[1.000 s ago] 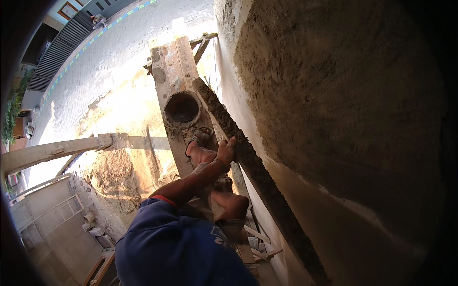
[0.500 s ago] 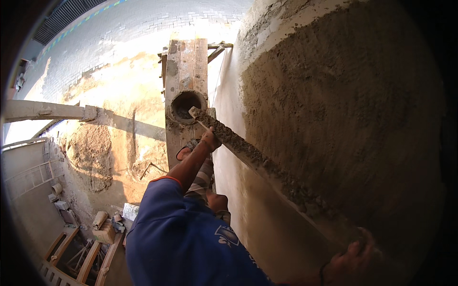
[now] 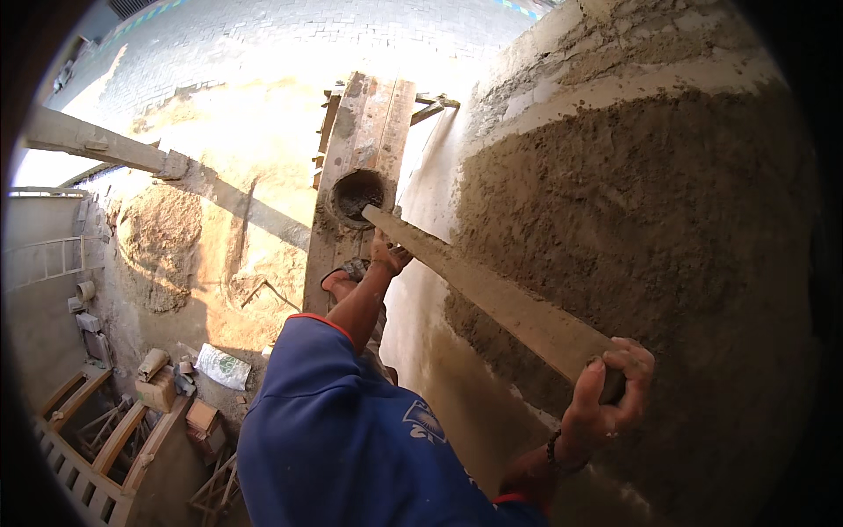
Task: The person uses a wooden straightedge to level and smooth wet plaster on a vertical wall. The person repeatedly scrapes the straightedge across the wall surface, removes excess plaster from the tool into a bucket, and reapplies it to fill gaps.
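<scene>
A long, mortar-smeared wooden straightedge lies diagonally in the air between my two hands. My left hand grips it near the far end, which reaches to the rim of a round mortar bucket. My right hand wraps round the near end. The bucket stands on a narrow scaffold plank, where part of my sandaled foot shows. To the right is a wall with a broad dark patch of rough, wet-looking mortar.
Below left lie sandy ground with a sand heap, a white sack and blocks. A pale beam juts in from the left. Wooden frames fill the lower-left corner. Beyond is sunlit paving.
The straightedge has swung flatter and turned, showing a barer face where thick mortar showed. My right hand has come into view on its near end. The view has shifted with my head.
</scene>
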The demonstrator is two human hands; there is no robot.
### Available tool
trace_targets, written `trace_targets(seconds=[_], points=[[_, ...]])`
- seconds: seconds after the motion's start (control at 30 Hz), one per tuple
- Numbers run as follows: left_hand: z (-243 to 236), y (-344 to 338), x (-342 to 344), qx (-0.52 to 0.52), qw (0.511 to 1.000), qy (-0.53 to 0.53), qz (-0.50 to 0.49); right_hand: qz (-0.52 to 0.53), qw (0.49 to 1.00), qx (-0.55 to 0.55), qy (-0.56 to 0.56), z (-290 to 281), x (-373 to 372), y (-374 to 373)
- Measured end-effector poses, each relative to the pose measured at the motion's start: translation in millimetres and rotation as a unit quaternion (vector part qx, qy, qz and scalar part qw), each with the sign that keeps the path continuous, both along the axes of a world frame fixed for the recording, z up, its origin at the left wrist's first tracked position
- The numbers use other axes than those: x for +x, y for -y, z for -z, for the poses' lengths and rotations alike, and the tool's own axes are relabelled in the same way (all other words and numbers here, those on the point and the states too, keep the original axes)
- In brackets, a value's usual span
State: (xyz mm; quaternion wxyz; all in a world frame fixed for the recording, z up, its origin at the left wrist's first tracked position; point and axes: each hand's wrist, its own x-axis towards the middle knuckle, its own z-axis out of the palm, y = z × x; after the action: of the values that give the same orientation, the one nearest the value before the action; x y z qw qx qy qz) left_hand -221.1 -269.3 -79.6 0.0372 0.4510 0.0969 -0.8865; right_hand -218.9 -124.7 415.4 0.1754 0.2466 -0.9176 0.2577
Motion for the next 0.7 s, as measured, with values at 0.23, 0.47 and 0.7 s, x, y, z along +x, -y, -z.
trace_targets(seconds=[0.23,0.47,0.7], points=[[4,-45,-11,0.041,0.998,0.018,0.043,0.126,0.986,-0.067,-0.092,-83,70,-122],[-62,-111,-5,-0.120,0.957,0.101,0.244,0.535,0.845,-0.002,-0.015,-44,212,-231],[-80,-161,1,-0.360,0.843,0.157,0.367,0.610,0.766,-0.172,0.108,83,364,-317]])
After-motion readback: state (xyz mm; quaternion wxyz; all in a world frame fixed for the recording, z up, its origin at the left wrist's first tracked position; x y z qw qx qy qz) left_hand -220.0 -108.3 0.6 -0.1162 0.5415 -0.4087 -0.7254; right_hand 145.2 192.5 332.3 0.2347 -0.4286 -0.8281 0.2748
